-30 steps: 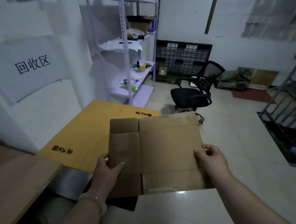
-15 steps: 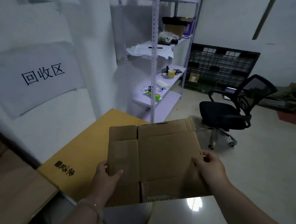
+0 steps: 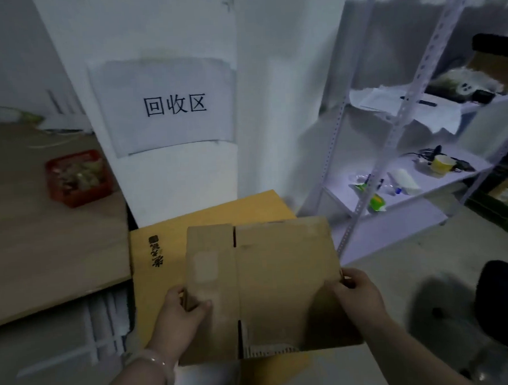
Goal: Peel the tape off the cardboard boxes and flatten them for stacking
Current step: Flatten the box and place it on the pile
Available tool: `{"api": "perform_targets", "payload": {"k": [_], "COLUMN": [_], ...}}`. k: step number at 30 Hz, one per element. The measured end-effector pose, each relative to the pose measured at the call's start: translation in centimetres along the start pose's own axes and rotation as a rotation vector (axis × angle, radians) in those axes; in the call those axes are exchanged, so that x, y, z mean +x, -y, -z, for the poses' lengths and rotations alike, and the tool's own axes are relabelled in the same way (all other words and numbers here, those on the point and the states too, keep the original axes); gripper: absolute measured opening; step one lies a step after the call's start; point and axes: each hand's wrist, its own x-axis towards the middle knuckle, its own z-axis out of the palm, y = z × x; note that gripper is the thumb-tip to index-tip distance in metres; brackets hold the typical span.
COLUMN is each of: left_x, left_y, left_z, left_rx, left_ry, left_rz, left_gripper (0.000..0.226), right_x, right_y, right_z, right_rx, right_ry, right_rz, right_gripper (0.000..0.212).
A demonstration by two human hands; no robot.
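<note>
- The white wall fills the view ahead of me, and it turns a corner just above the boxes.
- A wooden tabletop runs along my left side, and its near edge ends just beside the boxes.
- A pale metal shelf rack stands to my right with papers, cables and small items on its boards.
- A yellow flattened box lies low against the foot of the wall, between the tabletop and the rack, with dark printing near its left edge.
- The brown box is folded flat and I hold it level in front of me. In my view it covers most of the yellow one, and I cannot tell whether the two touch. Its flaps point away from me and toward me, and a paler rectangular patch shows on its left panel.
- A paper sign with three black characters is fixed to the wall above the boxes.
- A dark chair sits at the lower right, blurred.
- My left hand grips the brown box's left edge, thumb on the top face and fingers underneath.
- My right hand grips the right edge the same way, fingers curled around it.
- A red basket rests on the tabletop, well apart from my hands.
- A pale bracelet circles my left wrist.
- A yellow cup stands on the rack's middle board.
</note>
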Motion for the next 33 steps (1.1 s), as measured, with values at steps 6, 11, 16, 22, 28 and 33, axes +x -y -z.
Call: {"api": "perform_targets", "payload": {"k": [6,11,16,22,28,33], "left_x": [-2.3,-1.5,0.4,4.7,8.0,8.3], "left_y": [1.0,2.6,4.5,5.4,6.0,6.5], "left_z": [-1.9,-2.3,-3.0,-3.1,-3.7,-3.6], "left_rx": [0.012,0.074,0.082,0.129,0.274,0.557], "left_ry": [-0.173,-0.266,-0.294,-0.278,-0.264,-0.300], "left_rz": [0.105,0.199,0.251,0.286,0.342,0.352], "left_gripper": [0.064,0.054,0.028,0.037,0.063,0.071], "right_x": [5.4,8.6,11.1,14.8,16.8,17.4], "right_y": [0.0,0.2,-0.4,-0.3,-1.2,-2.1], "right_z": [-1.1,-4.5,-8.1,-11.7,-14.1,-14.8], "right_rx": [-0.102,-0.155,-0.223,-0.290,-0.356,-0.409], "right_ry": [0.205,0.299,0.354,0.388,0.333,0.283], "right_rz": [0.081,0.099,0.055,0.058,0.027,0.041], "right_gripper": [0.044,0.044,0.044,0.046,0.049,0.049]}}
